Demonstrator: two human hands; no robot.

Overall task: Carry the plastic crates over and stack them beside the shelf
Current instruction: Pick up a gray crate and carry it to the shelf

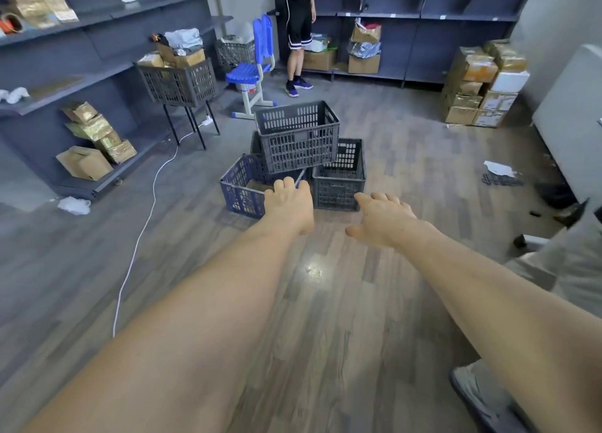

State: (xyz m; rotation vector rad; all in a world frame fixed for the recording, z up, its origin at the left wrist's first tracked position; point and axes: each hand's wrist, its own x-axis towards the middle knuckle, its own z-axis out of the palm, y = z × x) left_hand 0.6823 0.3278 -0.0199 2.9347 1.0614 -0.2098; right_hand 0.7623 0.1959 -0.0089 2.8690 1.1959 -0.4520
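Observation:
A pile of plastic crates stands on the floor ahead. A blue crate (239,188) sits at the lower left and a grey crate (338,185) at the lower right. A second grey crate (298,137) rests tilted on top of them, with another dark one partly hidden behind it. Both my arms stretch toward the pile. My left hand (288,204) hovers in front of the blue crate with fingers apart and holds nothing. My right hand (382,219) is spread open just before the lower grey crate. Neither hand touches a crate.
Dark shelves (97,74) with boxes line the left wall, more shelves the back. A filled grey crate on a stand (179,82), a blue chair (257,70) and a standing person (299,31) are behind the pile. A white cable (146,211) crosses the floor; boxes (479,87) stack right.

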